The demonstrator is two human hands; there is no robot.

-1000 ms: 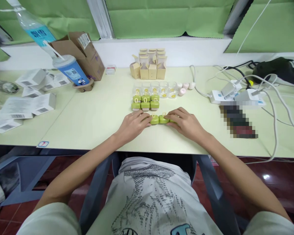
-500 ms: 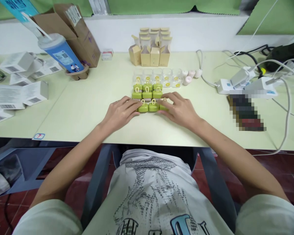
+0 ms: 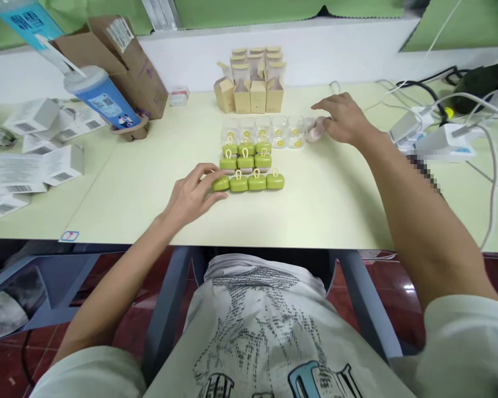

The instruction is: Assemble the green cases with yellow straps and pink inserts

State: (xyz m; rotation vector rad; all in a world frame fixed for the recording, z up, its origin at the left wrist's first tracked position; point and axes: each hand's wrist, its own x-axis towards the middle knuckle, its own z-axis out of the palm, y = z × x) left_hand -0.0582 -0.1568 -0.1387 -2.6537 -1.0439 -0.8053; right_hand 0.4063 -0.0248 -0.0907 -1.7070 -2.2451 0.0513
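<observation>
Four glossy, rounded green cases (image 3: 256,183)

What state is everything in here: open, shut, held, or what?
Left hand: fingers around the leftmost front green case.
Right hand: fingers spread, at the pale pink pieces.
Front green cases: four in a row, loops up.
Small cardboard boxes: upright, tops open.
Brown carton: flaps open.
Blue cup: lidded, straw in.
White adapters: cables plugged in.
White boxes: loosely piled.

Rounded green plastic cases (image 3: 257,183): glossy, smooth. Clear plastic tubs (image 3: 279,133): shiny, see-thru. Upright tan cardbd boxes (image 3: 258,97): matt, papery. Pale yellow counter (image 3: 327,210): smooth, semi-gloss.
</observation>
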